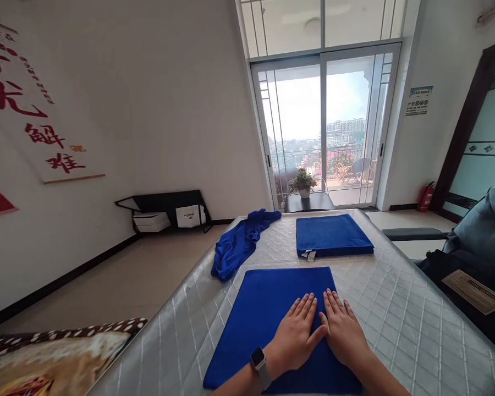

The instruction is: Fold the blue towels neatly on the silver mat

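A folded blue towel [264, 313] lies flat on the quilted grey mattress [396, 308] right in front of me. My left hand [295, 333], with a watch on its wrist, rests palm down on the towel, fingers stretched out. My right hand [343, 327] lies flat beside it, thumbs touching. Farther back sits a neatly folded stack of blue towels [332, 235]. An unfolded, crumpled blue towel [239, 245] hangs over the mattress's left edge.
A glass sliding door [325, 126] opens onto a balcony; a potted plant [304, 182] stands on a small dark table before it. A grey armchair [478, 236] is at the right, a low black shelf [165, 212] by the left wall, a red fire extinguisher [425, 197] in the corner.
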A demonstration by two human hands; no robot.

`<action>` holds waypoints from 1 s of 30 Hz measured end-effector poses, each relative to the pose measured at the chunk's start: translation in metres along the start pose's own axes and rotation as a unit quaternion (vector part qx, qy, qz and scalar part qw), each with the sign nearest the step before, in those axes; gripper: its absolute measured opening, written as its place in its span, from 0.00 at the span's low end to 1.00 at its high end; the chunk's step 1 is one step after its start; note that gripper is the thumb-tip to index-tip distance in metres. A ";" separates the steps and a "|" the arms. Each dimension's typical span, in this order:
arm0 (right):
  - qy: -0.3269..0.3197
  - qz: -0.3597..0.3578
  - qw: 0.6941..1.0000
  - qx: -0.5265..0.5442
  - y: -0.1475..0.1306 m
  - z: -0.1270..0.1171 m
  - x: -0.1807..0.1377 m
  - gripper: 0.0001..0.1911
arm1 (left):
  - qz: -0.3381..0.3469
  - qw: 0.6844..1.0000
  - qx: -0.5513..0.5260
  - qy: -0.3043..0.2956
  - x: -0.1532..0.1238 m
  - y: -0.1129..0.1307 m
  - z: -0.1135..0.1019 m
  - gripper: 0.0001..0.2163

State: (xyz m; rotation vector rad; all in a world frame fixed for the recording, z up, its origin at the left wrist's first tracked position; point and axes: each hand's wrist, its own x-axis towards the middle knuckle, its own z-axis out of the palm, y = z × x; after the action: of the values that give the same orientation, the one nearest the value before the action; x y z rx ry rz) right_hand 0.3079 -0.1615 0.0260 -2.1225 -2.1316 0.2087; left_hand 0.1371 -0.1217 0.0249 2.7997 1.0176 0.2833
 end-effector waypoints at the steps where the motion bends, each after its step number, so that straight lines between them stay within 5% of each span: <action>1: 0.002 0.009 1.000 0.006 -0.001 0.000 0.001 0.33 | -0.008 1.000 0.008 -0.004 -0.005 -0.009 -0.001 0.32; 15: 0.052 0.004 0.998 0.018 0.007 0.020 0.005 0.35 | -0.241 0.969 0.029 0.037 -0.094 -0.150 -0.020 0.36; 24: 0.058 -0.027 0.997 -0.042 0.018 0.031 0.011 0.35 | -0.251 0.965 0.020 0.070 -0.093 -0.155 -0.018 0.39; 30: 0.091 -0.009 0.992 -0.088 0.010 -0.001 0.004 0.36 | -0.248 0.965 0.016 0.090 -0.094 -0.152 -0.019 0.40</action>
State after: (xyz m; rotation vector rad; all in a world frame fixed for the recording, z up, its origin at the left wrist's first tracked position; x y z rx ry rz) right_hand 0.3183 -0.1574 0.0247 -2.1176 -2.1322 -0.1735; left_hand -0.0326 -0.0658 0.0004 2.4630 1.7256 0.4598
